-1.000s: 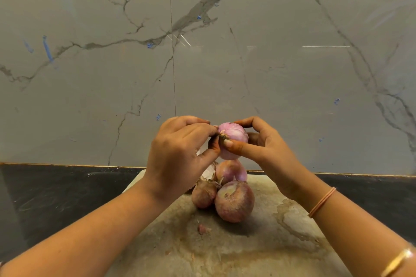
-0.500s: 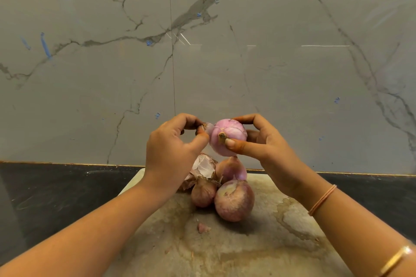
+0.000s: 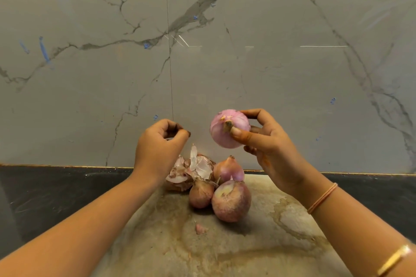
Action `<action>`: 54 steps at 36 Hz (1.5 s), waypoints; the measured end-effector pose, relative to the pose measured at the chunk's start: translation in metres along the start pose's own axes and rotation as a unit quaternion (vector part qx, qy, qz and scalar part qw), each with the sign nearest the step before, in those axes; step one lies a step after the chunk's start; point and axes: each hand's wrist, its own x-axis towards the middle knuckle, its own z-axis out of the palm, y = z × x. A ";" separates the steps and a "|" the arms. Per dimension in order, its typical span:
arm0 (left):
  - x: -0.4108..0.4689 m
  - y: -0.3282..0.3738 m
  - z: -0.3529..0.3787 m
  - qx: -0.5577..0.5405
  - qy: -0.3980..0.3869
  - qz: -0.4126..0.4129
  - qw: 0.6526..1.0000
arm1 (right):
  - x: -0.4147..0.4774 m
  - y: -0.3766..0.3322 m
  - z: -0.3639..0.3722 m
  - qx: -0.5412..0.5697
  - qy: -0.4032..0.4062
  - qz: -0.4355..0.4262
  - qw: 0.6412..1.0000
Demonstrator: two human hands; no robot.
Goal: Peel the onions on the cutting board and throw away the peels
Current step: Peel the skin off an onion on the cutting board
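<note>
My right hand [image 3: 273, 144] holds a peeled pink onion [image 3: 225, 137] in the air above the cutting board [image 3: 225, 252], thumb by its root end. My left hand [image 3: 157, 146] hovers left of it with fingers curled and fingertips together; I see nothing between them. A pale strip of peel [image 3: 193, 153] stands just below those fingertips, on top of a pile of peels [image 3: 180, 175] at the board's far edge. Three unpeeled onions lie on the board: a big one [image 3: 230, 204], a small one [image 3: 201, 194] and one behind [image 3: 229, 170].
A small peel scrap [image 3: 200, 228] lies on the stained board in front of the onions. Dark countertop [image 3: 56, 198] runs on both sides of the board. A grey marble wall [image 3: 225, 63] rises right behind it.
My left hand has pulled away from the onion to the left and down, over the peel pile. The right hand has lifted the onion slightly right, and its pink surface shows fully.
</note>
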 end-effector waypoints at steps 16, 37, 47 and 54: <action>-0.008 0.007 0.006 -0.091 -0.127 0.217 0.964 | 0.000 0.007 0.002 -0.062 -0.044 0.015 0.997; 0.000 -0.007 0.004 0.004 -0.017 0.080 0.997 | 0.001 0.005 0.002 -0.023 -0.053 0.007 0.998; -0.004 -0.004 0.002 0.073 -0.027 0.092 0.993 | 0.000 0.005 0.002 0.057 -0.009 0.049 0.997; -0.004 -0.002 0.002 0.065 -0.004 0.114 0.991 | 0.000 0.001 -0.002 0.246 0.012 0.104 0.964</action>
